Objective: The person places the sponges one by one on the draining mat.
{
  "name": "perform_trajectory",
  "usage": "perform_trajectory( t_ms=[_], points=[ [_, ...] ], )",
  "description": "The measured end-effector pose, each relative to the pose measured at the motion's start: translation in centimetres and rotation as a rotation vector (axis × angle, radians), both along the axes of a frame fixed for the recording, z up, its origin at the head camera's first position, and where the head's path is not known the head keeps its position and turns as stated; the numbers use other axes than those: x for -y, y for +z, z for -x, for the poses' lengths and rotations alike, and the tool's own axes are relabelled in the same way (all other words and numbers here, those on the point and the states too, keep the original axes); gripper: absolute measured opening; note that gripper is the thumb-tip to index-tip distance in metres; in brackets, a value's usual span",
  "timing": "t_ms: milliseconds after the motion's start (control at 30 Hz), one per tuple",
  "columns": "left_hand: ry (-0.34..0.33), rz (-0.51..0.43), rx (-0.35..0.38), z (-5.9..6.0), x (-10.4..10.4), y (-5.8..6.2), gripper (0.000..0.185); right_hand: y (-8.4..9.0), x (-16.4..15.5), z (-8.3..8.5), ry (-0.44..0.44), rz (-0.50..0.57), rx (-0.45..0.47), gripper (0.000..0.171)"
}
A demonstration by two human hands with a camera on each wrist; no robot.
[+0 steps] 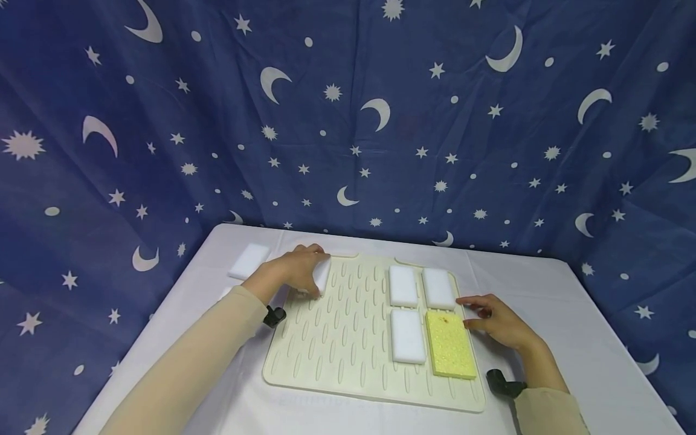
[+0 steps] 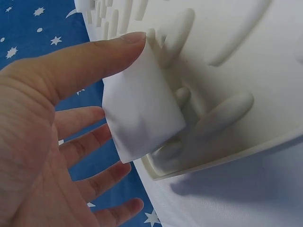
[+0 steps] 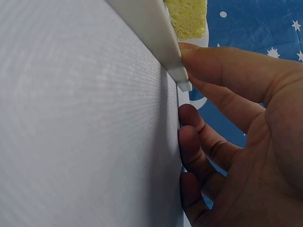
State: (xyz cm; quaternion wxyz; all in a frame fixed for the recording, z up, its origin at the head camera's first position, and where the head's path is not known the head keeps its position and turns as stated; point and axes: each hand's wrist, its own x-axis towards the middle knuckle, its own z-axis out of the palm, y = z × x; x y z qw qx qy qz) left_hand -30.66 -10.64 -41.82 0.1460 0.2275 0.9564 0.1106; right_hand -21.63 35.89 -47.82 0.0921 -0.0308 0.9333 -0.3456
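Note:
In the head view a cream ridged silicone mat [image 1: 348, 386] lies on the table. My left hand [image 1: 296, 272] holds a white sponge block [image 1: 322, 277] at the mat's back left corner. The left wrist view shows the thumb on one side of this block [image 2: 142, 109] and fingertips at the other. At the right edge my right hand [image 1: 497, 320] has its thumb and index fingertips against the mat's rim [image 3: 165, 42], the other fingers loosely bent. Beside it lie a yellow sponge [image 1: 451, 347] and three white sponge blocks, including the back right one [image 1: 438, 289].
Another white block [image 1: 249, 261] lies on the white tablecloth [image 1: 544, 290], left of the mat. Part of a further white thing shows beside my left forearm. A blue curtain [image 1: 348, 121] with moons and stars hangs behind the table.

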Motion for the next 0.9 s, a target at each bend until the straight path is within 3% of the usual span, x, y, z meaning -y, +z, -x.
perform_trajectory(
  t_ms=[900],
  points=[
    [0.001,-0.023,0.024,-0.05,0.96,0.08,0.106,-0.18,-0.28,0.23,0.002,-0.002,0.01,0.055]
  ],
)
